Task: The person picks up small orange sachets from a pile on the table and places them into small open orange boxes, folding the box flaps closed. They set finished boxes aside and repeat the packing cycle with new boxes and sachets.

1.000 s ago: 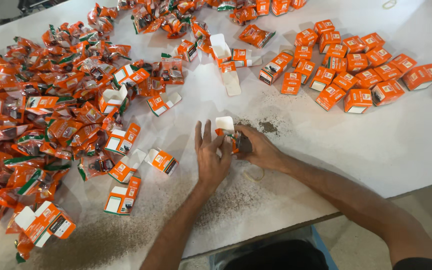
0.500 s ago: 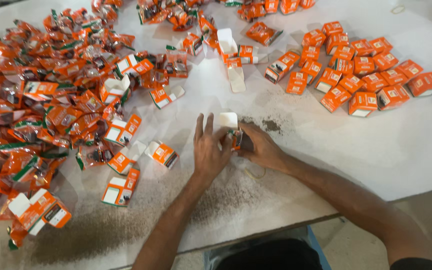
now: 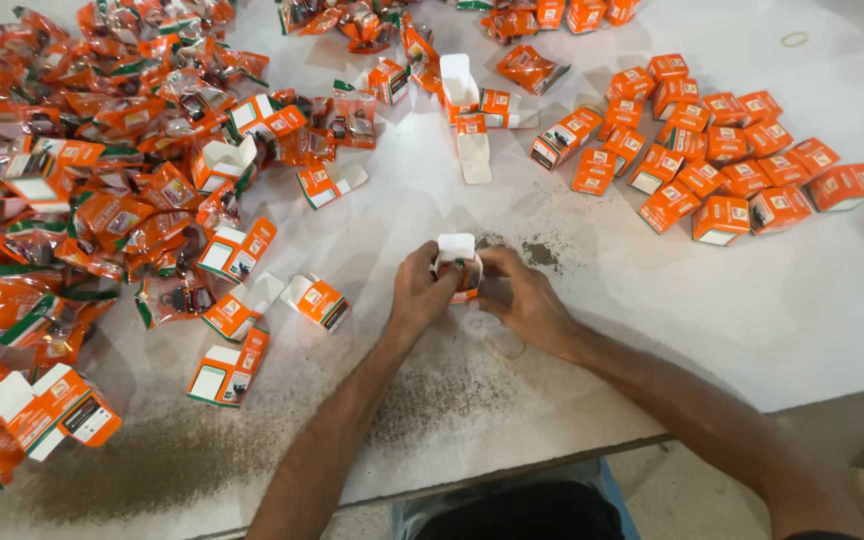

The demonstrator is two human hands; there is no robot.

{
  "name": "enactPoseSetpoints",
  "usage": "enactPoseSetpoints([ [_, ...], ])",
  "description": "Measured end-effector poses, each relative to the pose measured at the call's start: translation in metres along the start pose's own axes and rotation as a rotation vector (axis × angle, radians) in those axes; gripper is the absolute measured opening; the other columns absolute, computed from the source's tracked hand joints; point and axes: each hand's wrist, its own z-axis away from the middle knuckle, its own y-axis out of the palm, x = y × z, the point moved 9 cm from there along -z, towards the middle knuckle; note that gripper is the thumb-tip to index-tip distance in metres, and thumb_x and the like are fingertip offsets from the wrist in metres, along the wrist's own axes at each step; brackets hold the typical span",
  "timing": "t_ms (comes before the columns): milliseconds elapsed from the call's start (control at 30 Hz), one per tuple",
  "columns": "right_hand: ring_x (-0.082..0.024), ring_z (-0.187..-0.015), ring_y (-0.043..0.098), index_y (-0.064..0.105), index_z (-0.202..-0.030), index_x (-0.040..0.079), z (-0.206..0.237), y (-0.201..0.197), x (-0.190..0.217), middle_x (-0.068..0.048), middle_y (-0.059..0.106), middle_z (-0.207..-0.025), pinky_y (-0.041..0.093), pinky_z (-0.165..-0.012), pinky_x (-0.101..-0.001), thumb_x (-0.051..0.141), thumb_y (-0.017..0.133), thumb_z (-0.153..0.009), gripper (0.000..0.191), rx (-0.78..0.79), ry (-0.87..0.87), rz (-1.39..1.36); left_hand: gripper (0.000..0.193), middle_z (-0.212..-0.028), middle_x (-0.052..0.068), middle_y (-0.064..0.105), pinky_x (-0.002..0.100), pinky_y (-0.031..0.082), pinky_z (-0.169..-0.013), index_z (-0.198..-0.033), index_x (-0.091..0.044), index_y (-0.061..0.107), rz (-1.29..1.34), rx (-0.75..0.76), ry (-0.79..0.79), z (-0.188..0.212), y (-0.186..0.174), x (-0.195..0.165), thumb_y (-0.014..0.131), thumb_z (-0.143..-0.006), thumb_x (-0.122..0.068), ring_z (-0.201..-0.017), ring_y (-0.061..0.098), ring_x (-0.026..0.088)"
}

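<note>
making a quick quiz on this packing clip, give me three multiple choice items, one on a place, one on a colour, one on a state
1. Where does the group of closed boxes lie on the white table?
A. upper right
B. lower left
C. under the forearms

2. What is the main colour of the small box between the hands?
A. blue
B. orange
C. black

3. What state is that small box in?
A. top flap open
B. crushed flat
C. sealed with tape

Answers: 1 A, the closed boxes sit together toward the upper right, apart from the loose pouches at left. 2 B, its sides are orange with a white inside. 3 A, its white flap stands up while the left hand and right hand hold it from both sides.
</note>
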Motion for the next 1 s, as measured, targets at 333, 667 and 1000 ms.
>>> enactPoseSetpoints([
  [333,-0.046,-0.117,0.059,0.049,-0.144,-0.005,0.013,0.017,0.048,-0.027,0.052,-0.136,0.05,-0.098,-0.0502,0.005,0.07,-0.082,0.066,0.022,-0.399,0.626,0.03,-0.082,0.006,0.072,0.03,0.056,-0.06,-0.108,0.0,0.072,0.849,0.375,-0.34,0.024,-0.001,0.006,0.058,-0.092,-0.021,-0.065,0.064,0.012],
  [667,-0.044,-0.12,0.064,0.055,-0.136,0.004,0.006,0.003,0.04,-0.023,0.059,-0.138,0.057,-0.095,-0.0452,0.005,0.078,-0.082,0.058,-0.061,-0.327,0.25,0.036,-0.116,0.016,0.071,0.035,0.06,-0.08,-0.123,0.002,0.068,0.109,0.024,0.229,0.027,-0.023,-0.054,0.067,-0.088,-0.005,-0.103,0.068,0.027],
  [1000,-0.047,-0.112,0.067,0.036,-0.12,0.006,0.002,0.006,0.019,-0.027,0.064,-0.126,0.057,-0.086,-0.049,0.007,0.075,-0.089,0.051,0.011,-0.179,0.091,0.028,-0.134,0.019,0.068,0.044,0.053,-0.111,-0.116,-0.003,0.066,-0.044,0.104,0.535,0.049,-0.027,-0.077,0.072,-0.089,-0.004,-0.136,0.061,0.038],
])
